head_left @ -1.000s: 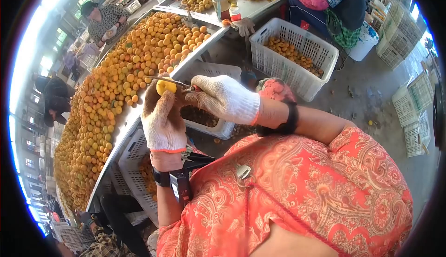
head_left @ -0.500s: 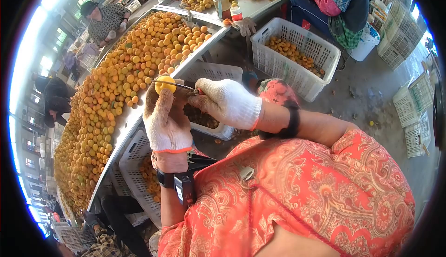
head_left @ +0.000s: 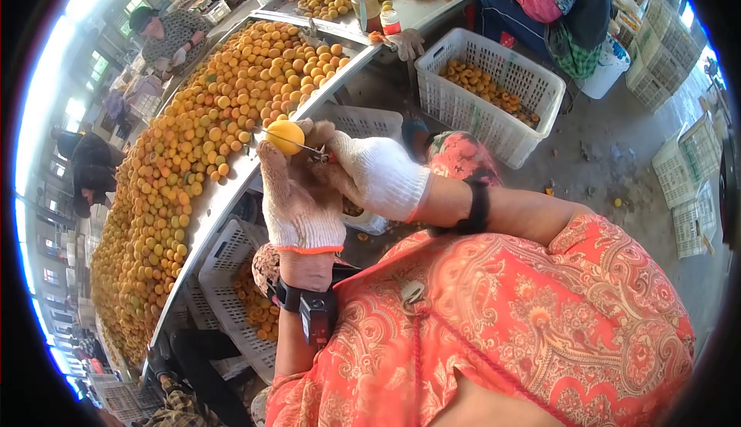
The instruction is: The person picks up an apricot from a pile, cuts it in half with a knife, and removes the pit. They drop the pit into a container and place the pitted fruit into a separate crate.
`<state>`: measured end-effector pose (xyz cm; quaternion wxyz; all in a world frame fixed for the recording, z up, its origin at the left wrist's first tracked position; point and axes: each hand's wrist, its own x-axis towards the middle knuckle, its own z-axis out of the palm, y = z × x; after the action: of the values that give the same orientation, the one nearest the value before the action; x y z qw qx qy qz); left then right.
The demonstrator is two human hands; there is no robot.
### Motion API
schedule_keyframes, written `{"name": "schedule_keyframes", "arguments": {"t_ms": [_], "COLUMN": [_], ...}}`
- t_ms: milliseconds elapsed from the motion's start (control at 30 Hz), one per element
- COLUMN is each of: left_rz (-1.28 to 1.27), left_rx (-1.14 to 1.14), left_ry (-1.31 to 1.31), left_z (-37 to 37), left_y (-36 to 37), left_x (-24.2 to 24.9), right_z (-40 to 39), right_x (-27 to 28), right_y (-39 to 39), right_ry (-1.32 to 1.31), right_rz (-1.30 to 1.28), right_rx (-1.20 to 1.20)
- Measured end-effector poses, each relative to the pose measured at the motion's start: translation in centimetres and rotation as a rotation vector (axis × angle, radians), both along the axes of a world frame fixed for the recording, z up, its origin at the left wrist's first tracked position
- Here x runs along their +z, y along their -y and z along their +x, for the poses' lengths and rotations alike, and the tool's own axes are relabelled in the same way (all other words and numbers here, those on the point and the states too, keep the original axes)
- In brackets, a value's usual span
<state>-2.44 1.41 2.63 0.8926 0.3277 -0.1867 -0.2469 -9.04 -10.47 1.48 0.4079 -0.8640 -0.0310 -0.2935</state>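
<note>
Both hands wear white knitted gloves, stained brown at the fingers. My left hand (head_left: 302,199) holds a yellow-orange apricot (head_left: 285,138) at its fingertips, over the near edge of the fruit table. Closed round the handle of a thin metal tool (head_left: 312,150) is my right hand (head_left: 378,171), just right of the left one. The tool's thin shaft lies across the apricot, and its tip shows to the left of the fruit. Heaped apricots (head_left: 224,111) cover the metal table (head_left: 202,215) beyond my hands.
A white crate (head_left: 494,63) of split apricots stands at the upper right, another crate (head_left: 224,273) below the table edge. A bottle (head_left: 366,6) and a red-labelled jar (head_left: 390,22) stand at the back. Co-workers (head_left: 166,37) sit around; stacked crates (head_left: 665,49) rise at right.
My left hand and the apricot have moved right and slightly down. The fruit is turned a little on the tool. A co-worker at the upper left has shifted their arms.
</note>
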Motion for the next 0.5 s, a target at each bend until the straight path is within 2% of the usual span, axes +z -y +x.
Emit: {"name": "schedule_keyframes", "arguments": {"t_ms": [67, 133, 200, 267, 333, 367, 467, 500], "left_rz": [0.011, 0.021, 0.013, -0.016, -0.082, -0.159, -0.038, -0.101], "left_rx": [0.075, 0.155, 0.163, 0.191, 0.048, 0.019, 0.111, 0.034], "left_ry": [0.005, 0.015, 0.233, 0.218, 0.125, -0.080, -0.196, -0.118], "left_z": [0.1, 0.7, 1.8, 2.2, 2.6, 2.5, 2.2, 2.2], "left_y": [0.5, 0.6, 0.2, 0.2, 0.1, 0.5, 0.8, 0.7], "left_x": [0.0, -0.1, -0.5, -0.7, -1.3, -1.5, -1.6, -1.5], "right_z": [-0.1, 0.0, 0.1, 0.2, 0.5, 0.7, 1.3, 1.2], "right_x": [0.4, 0.2, -0.1, -0.4, -0.8, -1.1, -2.0, -1.8], "right_y": [0.2, 0.3, 0.2, 0.3, 0.4, 0.3, 0.3, 0.3], "right_ry": [-0.114, -0.096, -0.078, -0.110, -0.116, -0.120, -0.107, -0.099], "right_rz": [-0.097, -0.085, -0.071, -0.105, -0.138, -0.171, -0.163, -0.165], "right_rx": [-0.058, -0.060, -0.058, -0.059, -0.068, -0.079, -0.066, -0.070]}}
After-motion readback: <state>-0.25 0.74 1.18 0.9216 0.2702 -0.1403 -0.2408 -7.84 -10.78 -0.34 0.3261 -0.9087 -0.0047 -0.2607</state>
